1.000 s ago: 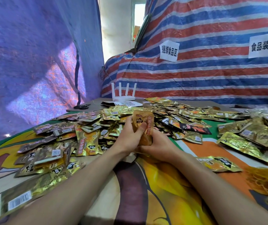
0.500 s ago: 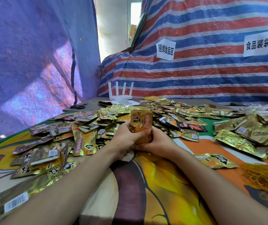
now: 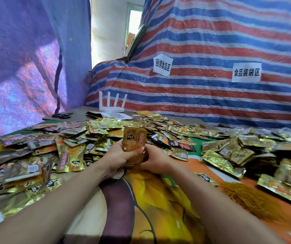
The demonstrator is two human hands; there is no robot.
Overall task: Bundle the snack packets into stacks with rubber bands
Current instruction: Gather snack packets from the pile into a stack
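A: Gold foil fills our grip: a stack of snack packets [image 3: 134, 143] stands upright, straight in front of the white router [image 3: 112, 105], on our side of it, above the printed tablecloth [image 3: 158, 199].

B: And our hands?

A: Our left hand [image 3: 118, 157] wraps the stack's lower left side, thumb across the front packet. Our right hand [image 3: 156, 161] curls round its lower right edge. Both are grasping it.

B: Is a band on it?

A: We cannot tell; our fingers cover that part.

B: What lies around?

A: Loose gold packets [image 3: 81, 136] spread in a heap between the router and our hands, and out to both sides. A tangle of yellow rubber bands [image 3: 252, 199] lies on the cloth, nearer us than the router and well to its right. Black scissors [image 3: 62, 115] lie just left of the router. Behind it hangs a red, white and blue striped tarp [image 3: 211, 41] bearing two paper signs [image 3: 162, 65].
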